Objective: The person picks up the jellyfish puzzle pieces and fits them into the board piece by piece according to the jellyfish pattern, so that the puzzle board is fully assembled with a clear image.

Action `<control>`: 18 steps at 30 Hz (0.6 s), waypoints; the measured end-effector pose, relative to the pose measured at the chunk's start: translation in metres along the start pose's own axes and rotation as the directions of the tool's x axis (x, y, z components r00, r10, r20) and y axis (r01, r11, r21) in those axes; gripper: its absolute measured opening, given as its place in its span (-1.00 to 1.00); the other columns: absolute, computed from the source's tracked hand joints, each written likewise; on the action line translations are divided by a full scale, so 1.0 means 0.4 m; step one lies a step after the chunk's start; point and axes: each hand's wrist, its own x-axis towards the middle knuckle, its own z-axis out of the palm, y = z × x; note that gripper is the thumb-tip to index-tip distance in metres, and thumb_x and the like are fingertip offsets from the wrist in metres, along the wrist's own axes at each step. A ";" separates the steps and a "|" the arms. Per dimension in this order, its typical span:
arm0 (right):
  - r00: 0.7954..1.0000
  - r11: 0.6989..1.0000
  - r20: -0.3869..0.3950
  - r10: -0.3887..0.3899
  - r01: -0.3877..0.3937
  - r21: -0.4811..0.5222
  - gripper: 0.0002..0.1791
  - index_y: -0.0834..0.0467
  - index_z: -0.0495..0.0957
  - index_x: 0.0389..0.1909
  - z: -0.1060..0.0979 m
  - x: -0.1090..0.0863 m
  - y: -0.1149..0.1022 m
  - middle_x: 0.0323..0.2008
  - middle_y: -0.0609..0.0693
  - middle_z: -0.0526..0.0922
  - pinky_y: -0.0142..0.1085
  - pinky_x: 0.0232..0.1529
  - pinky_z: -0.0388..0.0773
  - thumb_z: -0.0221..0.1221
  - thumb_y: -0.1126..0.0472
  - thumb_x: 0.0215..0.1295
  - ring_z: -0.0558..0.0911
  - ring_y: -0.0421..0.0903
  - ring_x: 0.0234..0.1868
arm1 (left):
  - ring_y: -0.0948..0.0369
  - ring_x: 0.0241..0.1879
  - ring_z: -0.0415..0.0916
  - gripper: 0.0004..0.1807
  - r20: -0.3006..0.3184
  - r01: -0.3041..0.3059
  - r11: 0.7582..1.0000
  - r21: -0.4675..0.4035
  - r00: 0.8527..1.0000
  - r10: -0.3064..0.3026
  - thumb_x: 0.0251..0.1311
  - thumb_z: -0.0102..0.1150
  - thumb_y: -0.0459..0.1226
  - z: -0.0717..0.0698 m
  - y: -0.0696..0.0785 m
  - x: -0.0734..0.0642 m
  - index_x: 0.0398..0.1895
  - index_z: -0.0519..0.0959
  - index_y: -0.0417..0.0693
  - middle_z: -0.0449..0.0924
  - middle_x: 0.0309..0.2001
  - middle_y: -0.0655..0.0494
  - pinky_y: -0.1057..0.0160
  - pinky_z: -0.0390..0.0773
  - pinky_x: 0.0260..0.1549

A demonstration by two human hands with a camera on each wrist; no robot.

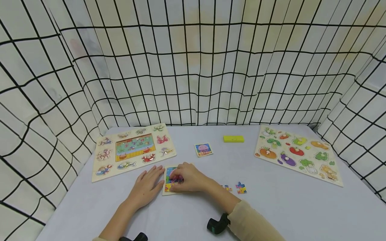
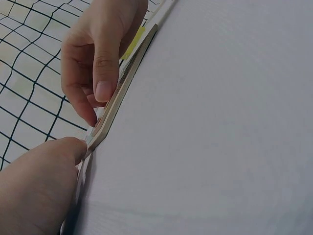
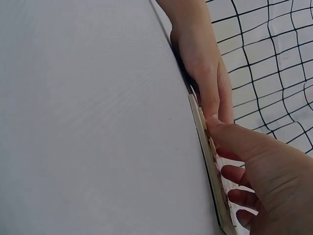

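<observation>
A small jigsaw board (image 1: 167,193) with a pale wooden rim lies on the white-covered table. Palm down to its left, my left hand (image 1: 147,188) has its fingers loosely extended, fingertips and thumb at the board's left edge. My right hand (image 1: 190,178) arches over the board with bent fingers; thumb and index finger pinch a pinkish puzzle piece (image 1: 178,179) low at the surface, partly in shadow. In the right wrist view, the right thumb (image 3: 234,134) reaches the board's rim (image 3: 208,161). Much of the picture is hidden under this hand.
Loose puzzle pieces (image 1: 241,188) lie right of the board, some partly behind the right forearm. Beyond are a pink octopus picture card (image 1: 203,149) and a yellow block (image 1: 233,139). A sea-animal board (image 1: 105,172) stands left, a vegetable board (image 1: 297,160) right. Black netting (image 1: 199,73) surrounds the table.
</observation>
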 end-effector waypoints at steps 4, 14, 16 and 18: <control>1.000 1.000 -0.007 -0.002 0.002 -0.014 -0.67 -0.08 0.62 -0.22 0.003 0.000 -0.003 -0.35 -0.31 0.46 -0.46 -0.30 0.24 0.29 -0.13 0.01 0.33 -0.33 -0.29 | -0.01 0.33 0.04 -0.50 -0.002 0.000 1.000 0.006 1.000 0.000 0.27 0.00 -0.15 0.004 -0.003 0.000 0.26 0.33 -0.10 0.24 0.30 -0.03 -0.13 -0.14 0.26; 0.999 0.992 -0.012 -0.043 0.041 -0.115 -0.69 -0.08 0.62 -0.27 0.003 0.005 -0.019 -0.30 -0.27 0.51 -0.48 -0.32 0.26 0.27 -0.15 0.02 0.37 -0.33 -0.28 | 0.00 0.34 0.03 -0.50 0.001 0.009 1.000 0.016 1.000 -0.009 0.27 0.00 -0.14 0.005 -0.004 0.000 0.25 0.33 -0.10 0.25 0.29 -0.03 -0.14 -0.14 0.26; 0.999 0.992 -0.010 -0.039 0.038 -0.124 -0.68 -0.08 0.62 -0.26 0.003 0.005 -0.023 -0.29 -0.26 0.51 -0.49 -0.33 0.26 0.27 -0.16 0.02 0.37 -0.32 -0.28 | 0.00 0.34 0.03 -0.50 0.000 0.010 1.000 0.016 1.000 -0.010 0.27 0.01 -0.14 0.004 -0.004 0.000 0.25 0.33 -0.10 0.26 0.29 -0.04 -0.15 -0.14 0.25; 0.999 0.993 -0.013 -0.032 0.030 -0.112 -0.68 -0.07 0.62 -0.26 0.002 0.005 -0.025 -0.29 -0.25 0.52 -0.51 -0.34 0.27 0.29 -0.15 0.01 0.37 -0.32 -0.28 | 0.00 0.33 0.03 -0.50 -0.001 0.007 1.000 0.016 1.000 -0.007 0.27 0.01 -0.14 0.004 -0.003 0.001 0.25 0.33 -0.10 0.26 0.29 -0.04 -0.15 -0.13 0.25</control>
